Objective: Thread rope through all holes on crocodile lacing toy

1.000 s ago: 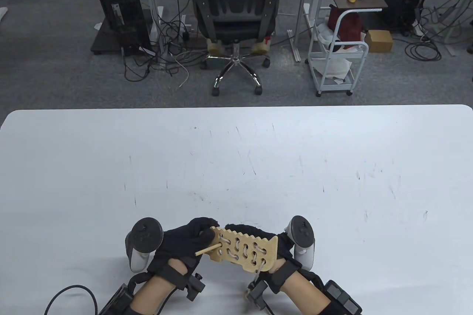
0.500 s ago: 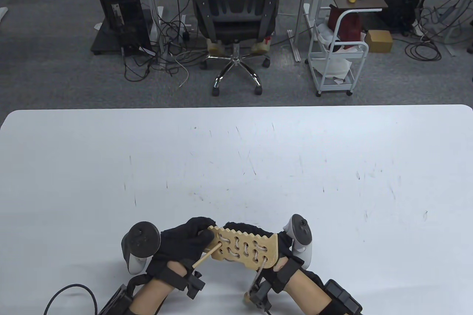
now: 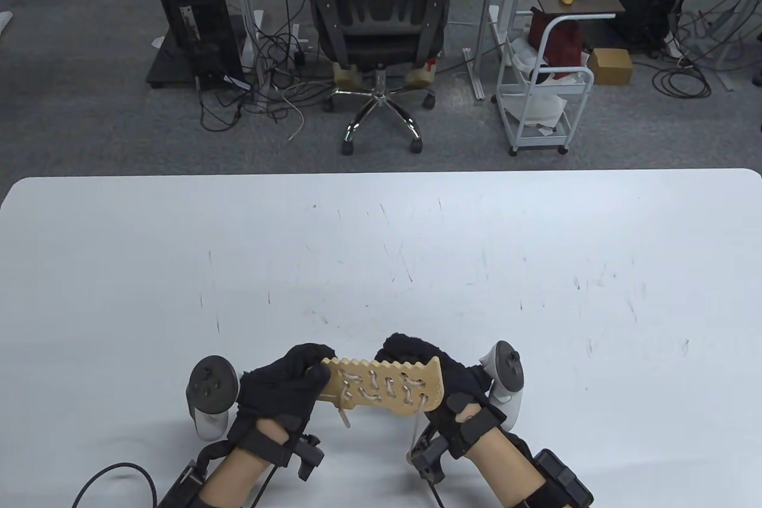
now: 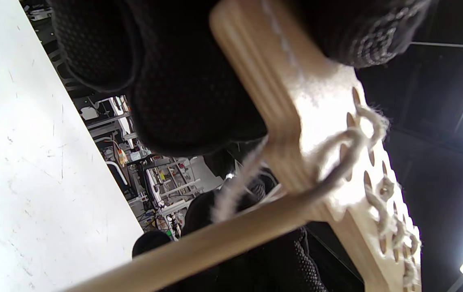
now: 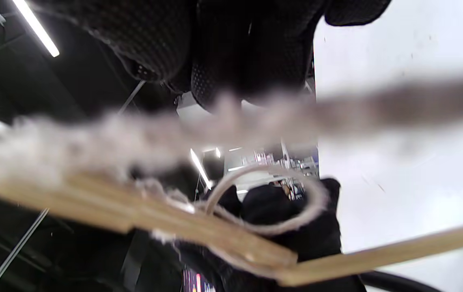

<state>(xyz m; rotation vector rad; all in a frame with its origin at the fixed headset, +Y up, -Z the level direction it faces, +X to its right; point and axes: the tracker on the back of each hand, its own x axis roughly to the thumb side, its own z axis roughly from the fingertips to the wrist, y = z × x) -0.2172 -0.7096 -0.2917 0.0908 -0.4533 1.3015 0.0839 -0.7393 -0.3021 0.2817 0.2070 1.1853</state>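
Note:
The wooden crocodile lacing board [image 3: 387, 384] is held just above the table near its front edge, toothed edge facing away. White rope [image 3: 372, 387] weaves through several of its holes. My left hand [image 3: 309, 370] grips the board's left end and my right hand [image 3: 417, 354] grips its right end. A wooden needle [image 3: 344, 416] hangs below the left part of the board, and a loose rope tail [image 3: 415, 430] dangles under the right end. In the left wrist view the board [image 4: 324, 117], the rope [image 4: 351, 142] and the needle [image 4: 215, 243] show close up under my fingers [image 4: 174, 89]. The right wrist view has the board's edge [image 5: 134, 211] and blurred rope [image 5: 166, 138].
The white table [image 3: 381, 258] stretches beyond the hands. Past its far edge stand an office chair [image 3: 381, 25], a white trolley [image 3: 545, 97] and a computer tower [image 3: 196, 13] on the floor.
The board has tipped so its face turns more away from the camera. The needle swung from pointing left to hanging under the board. Both hands shifted slightly farther from the front edge.

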